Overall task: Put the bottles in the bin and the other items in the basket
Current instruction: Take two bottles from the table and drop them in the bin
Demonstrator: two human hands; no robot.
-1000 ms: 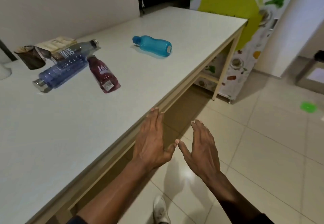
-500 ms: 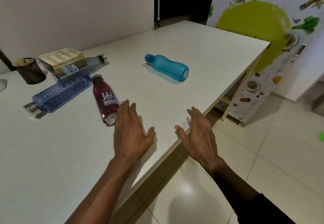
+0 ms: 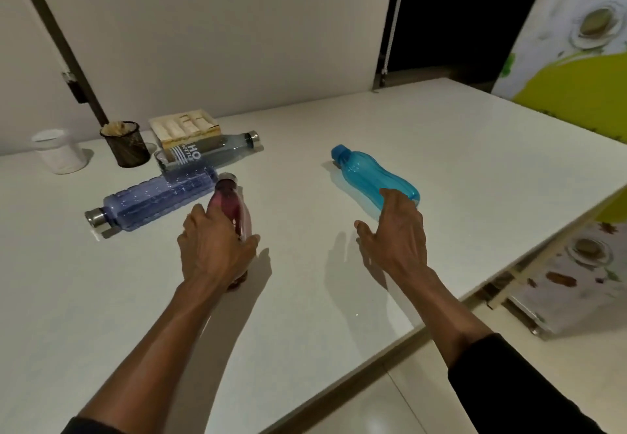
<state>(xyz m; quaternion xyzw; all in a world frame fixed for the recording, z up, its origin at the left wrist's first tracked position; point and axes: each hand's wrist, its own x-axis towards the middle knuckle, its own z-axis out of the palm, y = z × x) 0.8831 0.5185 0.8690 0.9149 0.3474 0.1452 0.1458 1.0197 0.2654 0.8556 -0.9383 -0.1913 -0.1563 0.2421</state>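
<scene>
Several bottles lie on the white table (image 3: pixel 475 162). My left hand (image 3: pixel 213 250) is wrapped over the lower part of the dark red bottle (image 3: pixel 234 206), thumb on its right side; the bottle still rests on the table. My right hand (image 3: pixel 397 233) is spread, its fingertips touching the near end of the teal bottle (image 3: pixel 366 175). A long blue bottle (image 3: pixel 152 199) with a steel cap lies left of the red one. Behind it is a clear grey bottle (image 3: pixel 217 150). No bin or basket is in view.
At the back left stand a wooden box (image 3: pixel 185 126), a black mesh cup (image 3: pixel 125 145) and a white jar (image 3: pixel 59 155), near the wall. The table's edge runs diagonally at the right, with tiled floor and a patterned cloth (image 3: pixel 576 70) beyond.
Both hands have moved forward from the table's edge onto the table. The left closed over the red bottle; the right reached the teal bottle's end.
</scene>
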